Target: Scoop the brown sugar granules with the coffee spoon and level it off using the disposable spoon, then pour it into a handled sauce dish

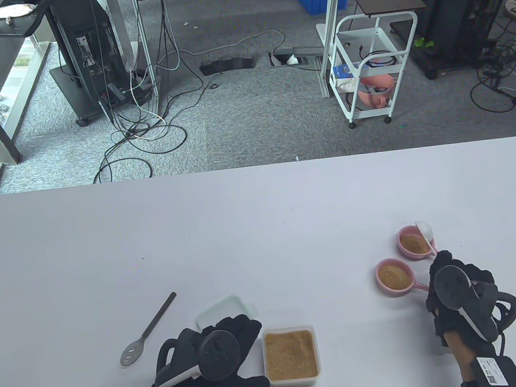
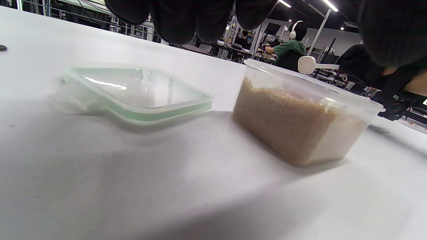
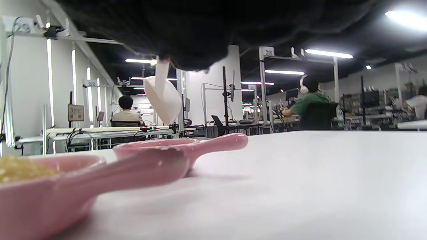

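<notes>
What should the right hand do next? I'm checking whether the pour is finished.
Probably lift the white spoon away and carry it back toward the sugar tub. The right hand holds it tipped over the far pink dish, its bowl looks empty in the right wrist view, and both dishes already hold sugar.

Centre, as I see it: sugar container (image 1: 291,358), its lid (image 1: 225,310) behind-left.
Left: slotted spoon (image 1: 147,331) on the table (image 1: 260,212).
Right: two sauce dishes (image 1: 395,276) (image 1: 414,242), disposable spoon (image 1: 424,231) above the farther.
</notes>
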### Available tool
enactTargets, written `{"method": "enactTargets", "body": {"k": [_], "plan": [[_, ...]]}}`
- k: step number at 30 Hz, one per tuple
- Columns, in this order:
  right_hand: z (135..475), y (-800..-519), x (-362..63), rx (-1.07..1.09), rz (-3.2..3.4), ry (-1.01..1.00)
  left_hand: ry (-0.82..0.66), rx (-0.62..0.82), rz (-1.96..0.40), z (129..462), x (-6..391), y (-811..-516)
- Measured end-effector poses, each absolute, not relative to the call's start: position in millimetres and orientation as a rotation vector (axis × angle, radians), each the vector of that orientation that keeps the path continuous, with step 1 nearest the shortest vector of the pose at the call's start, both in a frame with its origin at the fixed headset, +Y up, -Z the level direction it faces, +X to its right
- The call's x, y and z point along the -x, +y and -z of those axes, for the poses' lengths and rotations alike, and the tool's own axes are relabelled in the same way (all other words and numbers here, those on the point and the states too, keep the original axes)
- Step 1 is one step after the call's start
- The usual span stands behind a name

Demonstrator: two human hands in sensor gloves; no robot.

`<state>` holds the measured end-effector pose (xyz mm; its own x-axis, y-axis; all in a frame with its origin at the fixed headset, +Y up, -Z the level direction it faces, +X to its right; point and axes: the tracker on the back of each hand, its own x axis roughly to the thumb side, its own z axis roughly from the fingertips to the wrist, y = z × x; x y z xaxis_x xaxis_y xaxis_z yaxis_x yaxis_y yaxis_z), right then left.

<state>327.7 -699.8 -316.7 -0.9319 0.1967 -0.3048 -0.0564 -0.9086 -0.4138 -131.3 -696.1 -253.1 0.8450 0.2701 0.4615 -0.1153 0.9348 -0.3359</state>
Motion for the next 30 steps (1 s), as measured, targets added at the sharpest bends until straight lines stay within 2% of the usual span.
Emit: {"method": "enactTargets", "body": {"k": [8, 14, 21, 30], "plan": [[303, -702, -362, 0.617, -2.291, -0.420, -0.538, 0.301, -0.217, 253, 127, -699], [300, -700, -358, 0.441, -1.897, -0.229, -0.539, 0.290, -0.233, 254, 123, -702], [300, -683, -300, 0.005, -1.735, 0.074, -0.530, 0.306, -0.238, 257, 114, -712], [291, -676, -228, -0.339, -1.920, 0.327, -0.512, 0.340, -0.304, 263, 111, -723]]}}
